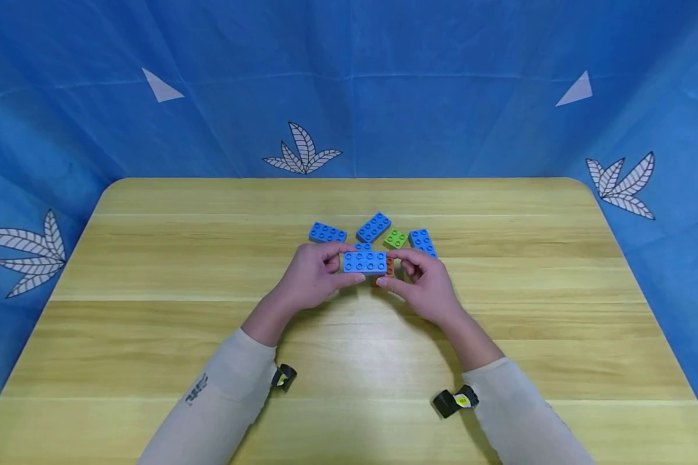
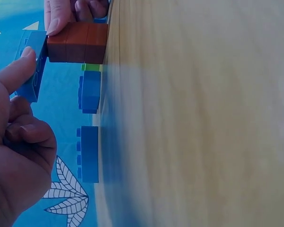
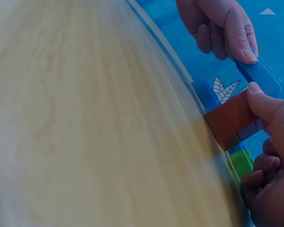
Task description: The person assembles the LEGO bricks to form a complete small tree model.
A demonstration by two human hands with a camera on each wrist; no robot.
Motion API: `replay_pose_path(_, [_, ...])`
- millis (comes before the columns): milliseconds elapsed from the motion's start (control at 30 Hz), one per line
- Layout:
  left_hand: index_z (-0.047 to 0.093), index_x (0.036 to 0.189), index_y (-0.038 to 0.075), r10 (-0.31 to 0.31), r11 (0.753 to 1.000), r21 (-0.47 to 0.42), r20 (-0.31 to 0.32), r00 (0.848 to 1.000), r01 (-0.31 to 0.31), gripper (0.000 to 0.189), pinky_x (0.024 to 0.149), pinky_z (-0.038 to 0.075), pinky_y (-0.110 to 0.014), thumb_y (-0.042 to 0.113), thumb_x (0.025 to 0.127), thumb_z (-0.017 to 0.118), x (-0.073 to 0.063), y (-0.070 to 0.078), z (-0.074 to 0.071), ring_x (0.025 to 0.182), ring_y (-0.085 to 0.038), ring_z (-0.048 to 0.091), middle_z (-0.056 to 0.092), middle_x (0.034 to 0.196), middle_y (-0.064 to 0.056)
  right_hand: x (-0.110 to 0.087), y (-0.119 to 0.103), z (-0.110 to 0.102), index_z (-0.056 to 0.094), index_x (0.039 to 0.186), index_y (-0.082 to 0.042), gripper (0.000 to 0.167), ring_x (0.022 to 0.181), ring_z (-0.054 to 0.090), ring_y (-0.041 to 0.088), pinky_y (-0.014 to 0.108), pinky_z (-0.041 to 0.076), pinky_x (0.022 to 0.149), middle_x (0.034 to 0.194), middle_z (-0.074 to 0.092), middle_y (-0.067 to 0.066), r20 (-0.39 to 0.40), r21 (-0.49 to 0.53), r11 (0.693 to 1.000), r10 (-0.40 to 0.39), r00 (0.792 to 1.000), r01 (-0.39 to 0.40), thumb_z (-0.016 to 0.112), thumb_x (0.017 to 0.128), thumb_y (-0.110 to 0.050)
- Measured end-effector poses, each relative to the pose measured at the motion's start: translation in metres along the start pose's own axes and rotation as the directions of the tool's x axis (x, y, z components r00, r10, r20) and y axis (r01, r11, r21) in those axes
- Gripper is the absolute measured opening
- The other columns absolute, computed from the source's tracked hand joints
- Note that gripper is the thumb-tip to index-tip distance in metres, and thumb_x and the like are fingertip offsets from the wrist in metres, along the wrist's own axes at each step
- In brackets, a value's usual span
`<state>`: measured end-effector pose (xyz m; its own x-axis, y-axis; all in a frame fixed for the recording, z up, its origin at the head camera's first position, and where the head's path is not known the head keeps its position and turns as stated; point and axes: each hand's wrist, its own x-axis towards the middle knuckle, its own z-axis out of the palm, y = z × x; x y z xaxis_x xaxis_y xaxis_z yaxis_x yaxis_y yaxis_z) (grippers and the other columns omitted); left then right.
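Observation:
My left hand [image 1: 312, 274] pinches a long blue brick [image 1: 364, 262], thumb on its near side, with its studs facing up. Just under the right end of this brick is an upright stack of reddish-brown bricks [image 2: 78, 43]. My right hand [image 1: 424, 284] holds the stack near its top, the thumb [image 3: 256, 89] lying along the top brown brick. From above, the blue brick covers most of the stack, leaving a few orange-brown studs in sight. In the left wrist view the blue brick meets the stack's upper end.
Behind the hands, several loose bricks lie on the wooden table [image 1: 169, 258]: a blue one [image 1: 327, 232] at left, an angled blue one [image 1: 373, 227], a small green one [image 1: 395, 239] and a blue one [image 1: 422, 241] at right. Another blue brick [image 1: 363, 247] is partly hidden behind the held one.

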<state>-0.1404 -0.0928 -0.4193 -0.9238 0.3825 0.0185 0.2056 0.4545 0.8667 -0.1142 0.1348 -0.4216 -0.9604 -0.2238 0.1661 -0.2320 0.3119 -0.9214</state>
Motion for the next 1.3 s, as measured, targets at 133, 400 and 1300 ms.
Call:
replay_pose_path(133, [0.071, 0.120, 0.008, -0.011, 1.000, 0.009, 0.005, 1.000, 0.011, 0.041, 0.053, 0.029, -0.030, 0.025, 0.085, 0.083, 0.000, 0.002, -0.001, 0.050, -0.017, 0.031, 0.034, 0.056, 0.001, 0.000, 0.000, 0.000, 0.068, 0.115, 0.006, 0.035, 0.064, 0.033, 0.021, 0.026, 0.026, 0.059, 0.075, 0.040, 0.033, 0.004, 0.002, 1.000, 0.009, 1.000, -0.009, 0.081, 0.082, 0.001])
replay_pose_path(400, [0.071, 0.120, 0.007, -0.015, 0.999, 0.033, 0.009, 1.000, 0.015, 0.041, 0.053, 0.030, -0.030, 0.025, 0.085, 0.083, 0.000, 0.005, -0.003, 0.050, -0.017, 0.032, 0.035, 0.057, 0.000, 0.001, 0.002, 0.000, 0.068, 0.116, 0.005, 0.036, 0.063, 0.033, 0.020, 0.025, 0.027, 0.058, 0.074, 0.040, 0.030, 0.013, 0.010, 0.999, 0.037, 0.999, -0.038, 0.081, 0.083, 0.000])
replay_pose_path(1300, [0.072, 0.120, 0.005, 0.004, 0.998, 0.064, 0.026, 1.000, -0.006, 0.043, 0.052, 0.029, -0.030, 0.026, 0.084, 0.083, 0.001, 0.004, -0.006, 0.049, -0.016, 0.031, 0.035, 0.057, 0.000, 0.007, 0.025, 0.002, 0.071, 0.120, -0.007, 0.049, 0.070, 0.038, 0.027, 0.028, 0.028, 0.059, 0.078, 0.042, 0.022, -0.019, -0.056, 0.998, -0.003, 1.000, 0.002, 0.090, 0.075, -0.012])
